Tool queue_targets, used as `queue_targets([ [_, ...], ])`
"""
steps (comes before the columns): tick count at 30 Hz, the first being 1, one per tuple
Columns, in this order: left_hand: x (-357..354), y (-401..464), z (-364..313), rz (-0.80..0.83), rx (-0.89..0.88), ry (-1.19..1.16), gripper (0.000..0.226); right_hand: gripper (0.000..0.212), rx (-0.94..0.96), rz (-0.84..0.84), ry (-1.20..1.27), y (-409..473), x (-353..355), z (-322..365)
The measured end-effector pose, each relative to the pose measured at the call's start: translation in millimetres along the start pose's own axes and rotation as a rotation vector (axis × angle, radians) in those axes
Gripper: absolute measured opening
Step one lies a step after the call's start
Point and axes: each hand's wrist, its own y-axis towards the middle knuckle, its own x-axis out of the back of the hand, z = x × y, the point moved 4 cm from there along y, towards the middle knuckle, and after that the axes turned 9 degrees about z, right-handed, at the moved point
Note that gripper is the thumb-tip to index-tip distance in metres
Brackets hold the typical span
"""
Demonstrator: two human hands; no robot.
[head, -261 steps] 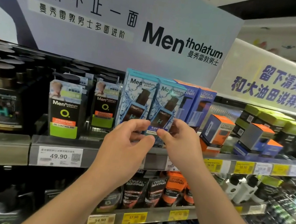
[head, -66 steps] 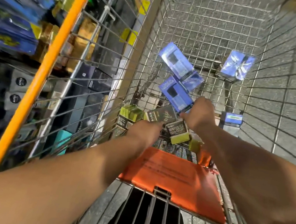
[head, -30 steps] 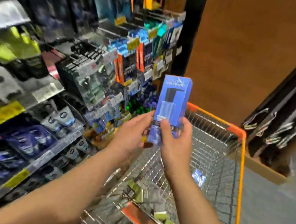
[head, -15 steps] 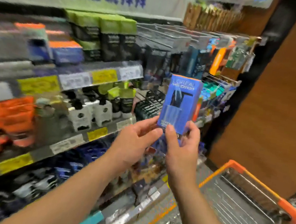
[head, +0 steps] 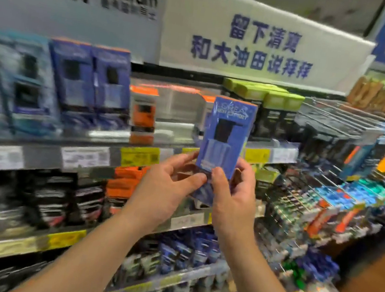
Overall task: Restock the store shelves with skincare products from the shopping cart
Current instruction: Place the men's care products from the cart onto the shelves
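Both hands, the left hand (head: 168, 182) and the right hand (head: 233, 197), pinch the bottom of one blue box (head: 225, 135) with curled fingers; it is in the air before the top shelf (head: 100, 154), right of two matching blue boxes (head: 88, 80); not put down yet; more may wait in the cart.
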Motion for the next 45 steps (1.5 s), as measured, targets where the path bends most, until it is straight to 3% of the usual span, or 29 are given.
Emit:
queue_targets([
  [4, 58, -20, -22, -0.104, -0.032, 0.094, 0.046, 0.024, 0.042, 0.115, 0.004, 8, -59, 12],
  [18, 171, -63, -64, -0.518, -0.111, 0.318, 0.042, 0.041, 0.143, 0.350, -0.172, 40, -185, 49],
  [24, 180, -65, -75, -0.645, -0.093, 0.619, 0.044, 0.043, 0.141, 0.364, -0.241, 58, -206, 57],
  [32, 179, -64, -67, -0.629, -0.032, 0.664, 0.059, 0.043, 0.084, 0.328, -0.328, 75, -221, 45],
  [45, 189, -64, -62, -0.582, 0.007, 0.621, 0.055, 0.048, -0.047, 0.363, -0.432, 81, -242, 29],
])
